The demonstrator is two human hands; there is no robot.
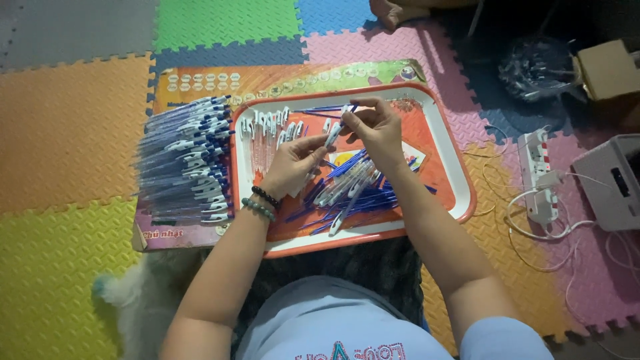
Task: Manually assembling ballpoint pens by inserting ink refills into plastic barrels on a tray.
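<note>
Both of my hands are over an orange tray with a white rim [460,175]. My left hand [293,163] and my right hand [377,127] together hold one white and blue pen [335,130] between their fingertips. Under them in the tray lie several loose blue refills and clear pen barrels [353,190]. A row of white pen parts [267,130] stands along the tray's far left side. Beaded bracelets sit on my left wrist.
A stack of several finished pens [187,160] lies on a printed board [280,77] left of the tray. Colourful foam floor mats [67,133] surround it. A power strip with cables [537,177], a white box [610,180] and a cardboard box [607,67] sit at the right.
</note>
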